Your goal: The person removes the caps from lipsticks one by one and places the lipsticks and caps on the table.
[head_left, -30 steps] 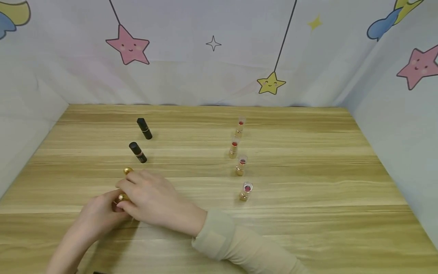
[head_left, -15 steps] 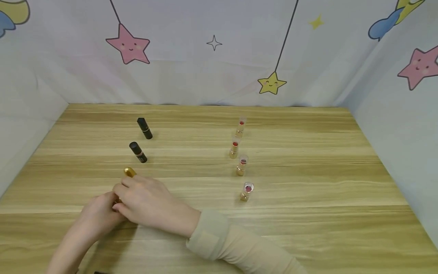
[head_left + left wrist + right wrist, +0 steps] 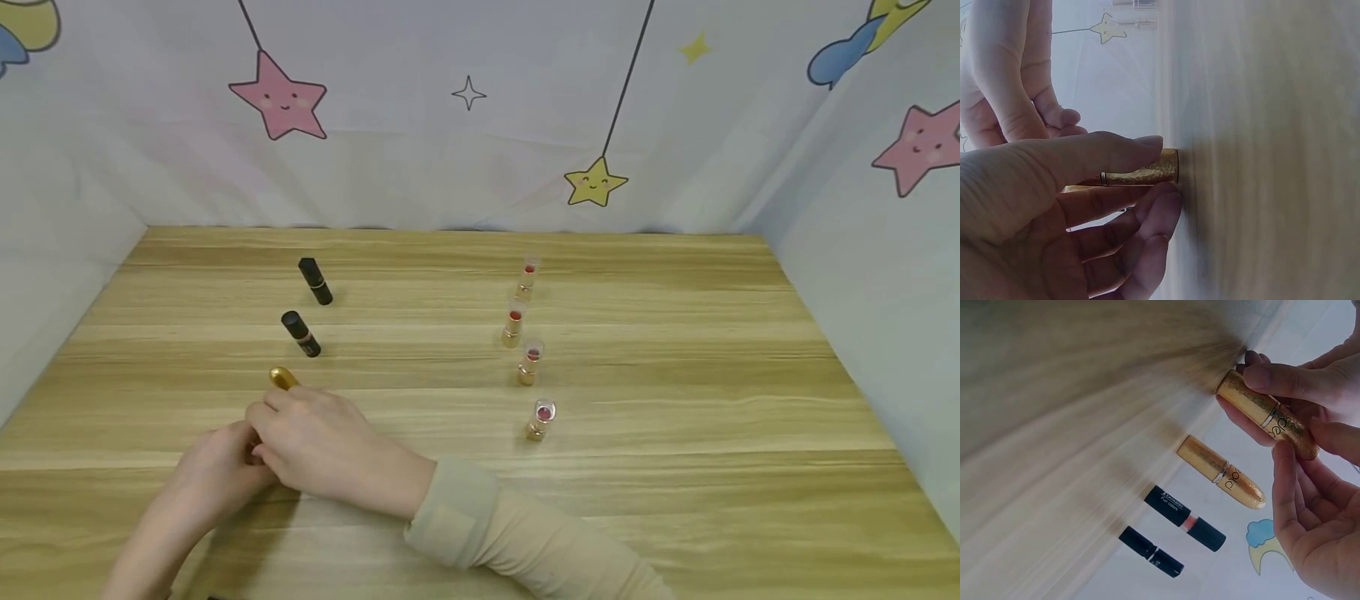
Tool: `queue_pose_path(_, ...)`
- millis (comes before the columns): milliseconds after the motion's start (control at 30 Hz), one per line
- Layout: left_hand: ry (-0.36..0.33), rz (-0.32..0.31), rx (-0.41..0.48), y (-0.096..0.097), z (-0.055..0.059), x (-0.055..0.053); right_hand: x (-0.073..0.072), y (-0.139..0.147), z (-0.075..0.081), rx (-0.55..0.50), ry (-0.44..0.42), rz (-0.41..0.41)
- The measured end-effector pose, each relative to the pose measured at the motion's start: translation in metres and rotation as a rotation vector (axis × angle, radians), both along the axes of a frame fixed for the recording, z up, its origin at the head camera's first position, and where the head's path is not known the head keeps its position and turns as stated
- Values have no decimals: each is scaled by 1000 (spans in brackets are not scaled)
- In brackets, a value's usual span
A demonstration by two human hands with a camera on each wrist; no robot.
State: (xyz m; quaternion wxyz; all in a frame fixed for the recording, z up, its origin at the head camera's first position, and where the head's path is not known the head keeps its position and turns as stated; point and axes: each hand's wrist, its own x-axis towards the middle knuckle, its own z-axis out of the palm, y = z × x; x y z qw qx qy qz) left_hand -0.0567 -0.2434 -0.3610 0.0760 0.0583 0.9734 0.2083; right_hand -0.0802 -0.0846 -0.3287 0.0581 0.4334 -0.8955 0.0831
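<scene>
Between both hands stands a gold lipstick [image 3: 1244, 399] with its cap on, its foot at the tabletop. My left hand [image 3: 213, 475] pinches the lower part with thumb and finger, as the left wrist view shows [image 3: 1154, 169]. With thumb and fingertips, my right hand [image 3: 322, 442] grips the rounded cap; in the head view this hand hides the lipstick. Just beyond the fingers stands a second gold lipstick [image 3: 282, 377], untouched. Past it are a black lipstick with a pinkish band [image 3: 302, 333] and a black one with a thin gold band [image 3: 316, 281].
On the right, several clear-capped lipsticks with gold bases stand in a loose row, the nearest lipstick [image 3: 541, 419] lying closest to the front. White printed cloth [image 3: 465, 167] walls the wooden table [image 3: 675, 350] at the back and sides.
My right hand has shifted slightly left and now covers the tip of the held gold lipstick, which showed between the hands a second ago. My left hand has stayed nearly still.
</scene>
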Motion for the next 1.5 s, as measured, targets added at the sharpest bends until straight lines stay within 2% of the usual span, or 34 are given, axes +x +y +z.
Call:
queue_pose_path(167, -8, 1, 1, 0, 1, 0, 0, 1, 0, 4, -3, -11)
queue_pose_path(500, 49, -17, 21, 3, 1, 4, -1, 12, 0, -17, -55, -59)
queue_pose_path(833, 30, -1, 88, 2, 9, 8, -5, 32, -1, -154, -133, -56)
queue_pose_path(1000, 45, -12, 89, 2, 10, 9, -5, 38, -2, -193, -184, -54)
queue_pose_path(1500, 83, -26, 97, 4, 8, 11, -3, 47, -2, -202, -186, -43)
